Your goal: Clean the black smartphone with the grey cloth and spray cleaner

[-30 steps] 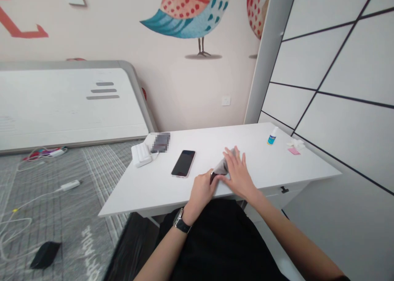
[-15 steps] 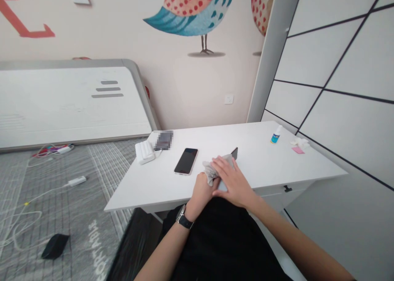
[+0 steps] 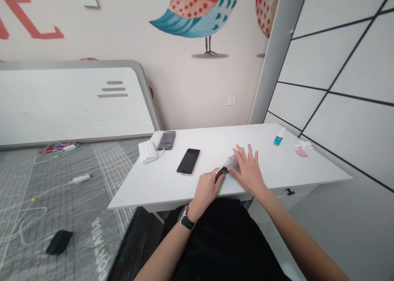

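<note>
My left hand (image 3: 208, 187), with a watch (image 3: 185, 217) on its wrist, grips one end of a slim dark phone (image 3: 221, 173) just above the table's front edge. My right hand (image 3: 250, 171) presses a thin grey cloth (image 3: 233, 162) over the phone's far end, its fingers spread and its thumb near the phone's middle. The cloth and the right hand cover much of the phone. To the left, a second phone (image 3: 188, 161) lies flat with its black screen up, touched by neither hand.
On the white table (image 3: 147, 190) are a white case-like item (image 3: 148, 151), a pixelated dark object (image 3: 166, 140), a small blue-labelled bottle (image 3: 279, 136), and a pink slip (image 3: 301, 153) beside crumpled white tissue (image 3: 304, 145). Cables and a black item (image 3: 59, 242) lie on the grey carpet.
My right hand and the cloth have slid right and away along the phone, and the fingers have spread. The phone's near end in my left hand now shows. The view has shifted slightly.
</note>
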{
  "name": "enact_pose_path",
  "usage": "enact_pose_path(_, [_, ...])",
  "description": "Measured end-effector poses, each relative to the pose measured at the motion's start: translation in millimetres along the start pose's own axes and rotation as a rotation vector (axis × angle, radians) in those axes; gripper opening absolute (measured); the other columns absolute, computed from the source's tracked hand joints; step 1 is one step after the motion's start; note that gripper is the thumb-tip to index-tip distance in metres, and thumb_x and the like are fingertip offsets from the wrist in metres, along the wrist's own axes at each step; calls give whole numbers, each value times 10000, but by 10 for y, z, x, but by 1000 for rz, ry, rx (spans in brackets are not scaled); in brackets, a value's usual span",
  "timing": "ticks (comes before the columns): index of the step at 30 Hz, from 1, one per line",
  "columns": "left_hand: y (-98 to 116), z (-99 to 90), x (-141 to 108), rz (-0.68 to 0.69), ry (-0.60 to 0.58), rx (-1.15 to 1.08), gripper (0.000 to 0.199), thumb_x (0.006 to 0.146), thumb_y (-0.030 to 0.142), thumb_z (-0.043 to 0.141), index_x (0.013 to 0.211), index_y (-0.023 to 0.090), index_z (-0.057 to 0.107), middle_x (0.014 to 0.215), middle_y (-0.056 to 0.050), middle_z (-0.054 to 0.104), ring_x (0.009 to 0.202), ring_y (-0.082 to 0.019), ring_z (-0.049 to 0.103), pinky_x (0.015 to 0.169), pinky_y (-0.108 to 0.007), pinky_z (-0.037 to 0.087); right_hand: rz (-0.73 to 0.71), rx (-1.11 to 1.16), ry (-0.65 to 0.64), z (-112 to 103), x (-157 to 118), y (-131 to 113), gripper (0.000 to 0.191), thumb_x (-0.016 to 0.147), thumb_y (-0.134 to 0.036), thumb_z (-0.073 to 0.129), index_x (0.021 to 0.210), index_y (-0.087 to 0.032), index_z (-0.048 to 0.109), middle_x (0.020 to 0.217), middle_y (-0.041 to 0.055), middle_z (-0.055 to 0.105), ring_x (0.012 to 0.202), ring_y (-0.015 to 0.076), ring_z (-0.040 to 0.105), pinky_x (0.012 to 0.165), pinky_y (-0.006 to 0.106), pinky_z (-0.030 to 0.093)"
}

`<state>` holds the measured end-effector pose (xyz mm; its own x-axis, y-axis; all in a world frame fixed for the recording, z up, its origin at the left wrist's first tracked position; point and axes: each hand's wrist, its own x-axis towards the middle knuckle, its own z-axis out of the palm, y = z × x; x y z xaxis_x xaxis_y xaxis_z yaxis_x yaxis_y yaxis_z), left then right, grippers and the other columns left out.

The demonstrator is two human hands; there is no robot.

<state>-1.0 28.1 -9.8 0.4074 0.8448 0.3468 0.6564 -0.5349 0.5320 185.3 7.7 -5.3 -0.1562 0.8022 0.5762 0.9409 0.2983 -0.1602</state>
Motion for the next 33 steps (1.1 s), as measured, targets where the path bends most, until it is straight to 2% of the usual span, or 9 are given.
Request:
enact_pose_path(4, [-20, 13, -1, -8, -13, -19, 141, 960, 208, 562, 966, 194, 703, 888, -75, 783, 782, -215, 736, 703, -269, 501, -273, 100, -140, -12, -46, -89, 840, 993, -735, 365, 1647, -218, 262, 1694, 103, 318, 1601, 372, 113, 1239, 678, 213])
enact_pose_path(9, [-21, 7, -10, -7, 10, -4, 229, 1016, 334, 524, 988, 196, 705, 862, -84, 775, 777, -235, 730, 704, -291, 488, 49, 2, 7, 8, 1, 20, 765, 1025, -692, 309, 1607, -199, 365, 1674, 108, 361, 1589, 449, 66, 1195, 771, 168])
enact_pose_path(11, [-16, 3, -4, 1, 11, 1, 216, 1016, 323, 524, 1035, 207, 704, 892, -77, 783, 787, -230, 733, 713, -289, 491, -10, 11, -24, 24, -10, 5, 808, 1012, -703, 346, 1624, -174, 324, 1692, 115, 320, 1589, 452, 45, 1203, 751, 186])
enact_pose_path(14, [-17, 4, 1, 14, -4, 10, 153, 973, 261, 576, 1024, 212, 712, 929, -74, 791, 821, -233, 740, 747, -293, 505, -228, 69, -131, 16, -39, -54, 817, 1007, -695, 384, 1645, -198, 264, 1703, 99, 297, 1596, 388, 120, 1233, 678, 225])
enact_pose_path(19, [-24, 11, -18, 23, 0, 17, 225, 1025, 327, 512, 1022, 206, 702, 906, -80, 784, 816, -231, 737, 737, -291, 498, 8, 7, 22, -25, -11, -44, 705, 1033, -665, 326, 1545, -199, 463, 1621, 116, 451, 1577, 450, 138, 1182, 773, 202])
enact_pose_path(21, [-35, 23, -10, 21, -7, 29, 191, 1003, 279, 532, 1015, 192, 702, 882, -88, 780, 776, -232, 731, 718, -295, 500, -107, 43, -20, -17, -18, -91, 740, 1018, -688, 355, 1548, -180, 451, 1632, 124, 433, 1584, 433, 128, 1207, 733, 204])
enact_pose_path(24, [-50, 41, 5, 18, -12, 47, 153, 947, 193, 568, 1007, 170, 706, 941, -119, 782, 801, -244, 733, 745, -309, 516, -313, 123, -119, 0, -20, -136, 812, 996, -727, 383, 1581, -165, 379, 1634, 149, 422, 1567, 360, 250, 1249, 631, 216])
enact_pose_path(29, [-32, 30, -22, 35, -11, 40, 209, 1019, 291, 513, 988, 202, 699, 922, -80, 782, 821, -227, 732, 742, -292, 500, -6, 62, 37, 2, 52, -27, 694, 1039, -680, 283, 1397, -159, 568, 1445, 192, 609, 1457, 399, 426, 1197, 697, 220])
enact_pose_path(33, [-33, 25, -28, 27, -51, 65, 107, 933, 196, 608, 873, 193, 697, 812, -69, 770, 720, -223, 718, 671, -280, 470, -263, 108, -85, 0, 27, -82, 679, 1023, -671, 383, 1476, -181, 505, 1477, 150, 595, 1487, 350, 394, 1254, 622, 161])
